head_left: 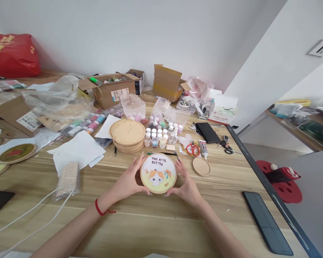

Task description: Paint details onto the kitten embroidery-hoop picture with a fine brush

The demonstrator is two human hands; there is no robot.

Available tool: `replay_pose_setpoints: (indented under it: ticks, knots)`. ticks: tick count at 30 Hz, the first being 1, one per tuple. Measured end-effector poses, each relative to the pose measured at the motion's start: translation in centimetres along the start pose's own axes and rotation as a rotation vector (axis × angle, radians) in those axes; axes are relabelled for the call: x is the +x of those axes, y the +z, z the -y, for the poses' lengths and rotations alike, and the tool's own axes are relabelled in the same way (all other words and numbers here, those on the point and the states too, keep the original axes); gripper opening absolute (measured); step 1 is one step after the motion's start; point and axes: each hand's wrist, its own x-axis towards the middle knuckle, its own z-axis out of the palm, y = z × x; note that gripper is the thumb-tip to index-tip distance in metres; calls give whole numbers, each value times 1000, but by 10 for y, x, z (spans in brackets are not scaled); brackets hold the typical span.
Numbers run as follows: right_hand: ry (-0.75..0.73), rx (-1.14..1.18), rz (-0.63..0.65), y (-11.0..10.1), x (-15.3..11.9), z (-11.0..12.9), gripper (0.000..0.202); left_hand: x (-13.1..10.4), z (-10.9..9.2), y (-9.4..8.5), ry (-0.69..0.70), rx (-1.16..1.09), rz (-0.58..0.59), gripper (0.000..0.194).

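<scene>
A round wooden-rimmed picture (158, 173) is held between my two hands above the front middle of the table. It has black lettering reading "THE KITE KITTEN" on white, an orange-and-white cat face and a pale yellow lower part. My left hand (131, 177) grips its left rim, fingers at the upper side and thumb at the bottom. On the right rim, my right hand (187, 182) does the same. Just behind it lie a dark thin tool (165, 153) and several small white-capped jars (156, 136). A small round wooden tray (201, 167) rests right of my right hand.
A stack of round wooden boards (127, 132) stands behind my left hand. Red-handled scissors (193, 149), a glue tube (204, 148) and a black pouch (207, 132) lie at right. A phone (267, 222) is near the right edge. White cables (43, 200) cross the left front.
</scene>
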Motion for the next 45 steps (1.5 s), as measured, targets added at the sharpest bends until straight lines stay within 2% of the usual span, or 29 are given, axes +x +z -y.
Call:
replay_pose_setpoints:
  ticks: [3, 8, 10, 16, 18, 25, 28, 32, 36, 41, 45]
  knots:
    - [2, 7, -15, -3, -2, 4, 134, -1, -2, -1, 1, -6, -11, 141]
    - [17, -25, 1, 8, -9, -13, 133, -4, 13, 16, 25, 13, 0, 145]
    - [9, -23, 10, 8, -8, -15, 132, -3, 14, 17, 25, 19, -5, 144]
    - [-109, 20, -52, -13, 7, 10, 129, 5, -10, -10, 77, 32, -81, 136]
    - [-125, 22, -63, -15, 9, 13, 130, 6, -12, -12, 96, 44, -93, 135]
    - [-2, 22, 32, 4, -4, -13, 135, -1, 10, 16, 32, 19, 8, 140]
    - [-27, -6, 2, 0, 0, -5, 131, -1, 6, 8, 52, 36, -28, 135]
    - [-163, -43, -70, -12, 10, 11, 123, 3, -5, -10, 172, 79, -138, 129]
    - [-258, -63, -112, -9, 9, 12, 119, 2, -5, -11, 242, 114, -171, 128]
    - [-212, -57, -97, 0, 3, 2, 121, 0, 2, -3, 227, 110, -156, 129]
    - [-102, -11, -33, 2, -1, -7, 124, 1, 10, 2, 123, 96, -80, 137]
